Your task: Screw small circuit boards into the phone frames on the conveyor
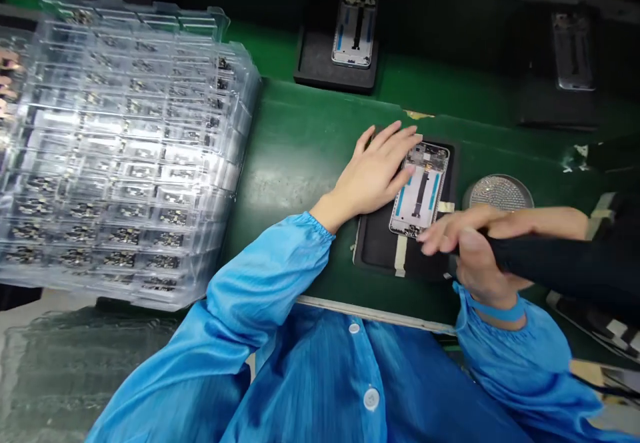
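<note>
An opened phone (407,201) with a white inner frame, blue strips and a dark ribbon cable lies in a black pad-like holder (377,246). My left hand (377,173) rests flat along the phone's upper left edge, fingers stretched out. Over the phone's lower right corner, my right hand (475,249) is closed around a black electric screwdriver (555,263), whose thick body extends to the right. Motion blurs this hand, and its fingers hide the tool's tip. Just behind the right hand sits a round dish (500,191) of small shiny pieces.
Clear plastic trays (135,163) holding small circuit boards are stacked high on the left. Beyond the green table (295,156), another opened phone (356,26) lies on a black holder (320,63). A further phone (573,49) is at back right.
</note>
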A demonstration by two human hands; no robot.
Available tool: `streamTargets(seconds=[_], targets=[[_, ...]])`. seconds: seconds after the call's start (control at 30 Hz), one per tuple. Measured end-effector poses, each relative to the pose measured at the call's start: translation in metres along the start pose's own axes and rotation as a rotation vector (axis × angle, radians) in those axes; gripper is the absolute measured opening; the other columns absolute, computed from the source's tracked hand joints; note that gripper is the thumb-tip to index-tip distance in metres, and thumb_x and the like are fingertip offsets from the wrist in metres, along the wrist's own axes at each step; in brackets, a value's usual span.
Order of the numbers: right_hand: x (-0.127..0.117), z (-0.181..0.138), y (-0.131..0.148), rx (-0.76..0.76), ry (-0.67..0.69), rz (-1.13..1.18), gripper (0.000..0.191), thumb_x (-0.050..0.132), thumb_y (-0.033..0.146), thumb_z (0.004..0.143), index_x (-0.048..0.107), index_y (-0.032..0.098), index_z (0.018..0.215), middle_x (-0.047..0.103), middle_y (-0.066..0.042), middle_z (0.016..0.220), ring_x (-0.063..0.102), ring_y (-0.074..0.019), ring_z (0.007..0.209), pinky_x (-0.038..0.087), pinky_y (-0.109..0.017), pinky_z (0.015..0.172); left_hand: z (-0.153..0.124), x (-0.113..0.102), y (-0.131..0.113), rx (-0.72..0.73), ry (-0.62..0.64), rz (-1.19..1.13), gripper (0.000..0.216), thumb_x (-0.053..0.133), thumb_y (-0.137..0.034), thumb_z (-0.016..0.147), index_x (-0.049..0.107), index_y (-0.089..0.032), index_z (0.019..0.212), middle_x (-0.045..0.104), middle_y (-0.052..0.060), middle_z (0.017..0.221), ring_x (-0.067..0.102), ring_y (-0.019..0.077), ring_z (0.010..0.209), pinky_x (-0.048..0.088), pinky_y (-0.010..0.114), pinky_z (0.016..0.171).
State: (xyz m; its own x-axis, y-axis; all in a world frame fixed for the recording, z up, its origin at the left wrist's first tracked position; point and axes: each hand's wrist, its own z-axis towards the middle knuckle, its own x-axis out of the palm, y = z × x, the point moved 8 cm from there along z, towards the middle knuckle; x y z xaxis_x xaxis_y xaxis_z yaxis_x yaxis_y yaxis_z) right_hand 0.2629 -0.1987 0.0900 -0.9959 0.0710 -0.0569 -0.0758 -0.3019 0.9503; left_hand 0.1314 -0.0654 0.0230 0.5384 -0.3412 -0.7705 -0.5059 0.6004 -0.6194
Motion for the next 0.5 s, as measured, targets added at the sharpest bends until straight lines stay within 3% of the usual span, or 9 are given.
streamTargets(seconds=[0.1,0.2,0.3,0.5], targets=[[0.001,0.003,0.009,0.020,-0.023,0.075,0.057,0.091,0.049,0.119,0.063,0.027,0.075,0.050,0.008,0.056,0.046,-0.0138,0.040,0.057,-0.033,0.047,-0.003,0.019,0.004,0.006,0.031,0.025,0.070,0.055,-0.043,0.131,0.060,-0.024,0.198,0.047,0.017,0.213,0.037,0.0394,0.204,0.026,0.074,0.168],[0.001,0.010,0.012,0.046,-0.072,0.096,0.062,0.092,0.048,0.116,0.056,0.027,0.070,0.041,0.010,0.050,0.032,-0.0107,0.034,0.046,-0.031,0.040,-0.005,0.018,-0.004,0.011,0.014,0.023,0.071,0.055,-0.037,0.128,0.062,-0.026,0.198,0.048,0.016,0.213,0.037,0.0401,0.204,0.024,0.075,0.167],[0.003,0.014,0.016,0.019,-0.056,0.076,0.064,0.089,0.047,0.119,0.055,0.027,0.069,0.038,0.011,0.049,0.026,-0.0094,0.031,0.044,-0.030,0.037,-0.006,0.014,-0.009,0.017,0.008,0.017,0.071,0.056,-0.033,0.125,0.065,-0.028,0.195,0.050,0.014,0.212,0.038,0.0414,0.203,0.023,0.076,0.167],[0.007,0.017,0.016,-0.030,-0.070,0.066,0.063,0.088,0.047,0.120,0.057,0.027,0.069,0.040,0.010,0.050,0.033,-0.0113,0.031,0.046,-0.031,0.035,-0.005,0.015,-0.008,0.003,0.058,0.056,0.073,0.059,-0.032,0.122,0.065,-0.031,0.195,0.045,0.013,0.215,0.035,0.0429,0.204,0.023,0.076,0.167]])
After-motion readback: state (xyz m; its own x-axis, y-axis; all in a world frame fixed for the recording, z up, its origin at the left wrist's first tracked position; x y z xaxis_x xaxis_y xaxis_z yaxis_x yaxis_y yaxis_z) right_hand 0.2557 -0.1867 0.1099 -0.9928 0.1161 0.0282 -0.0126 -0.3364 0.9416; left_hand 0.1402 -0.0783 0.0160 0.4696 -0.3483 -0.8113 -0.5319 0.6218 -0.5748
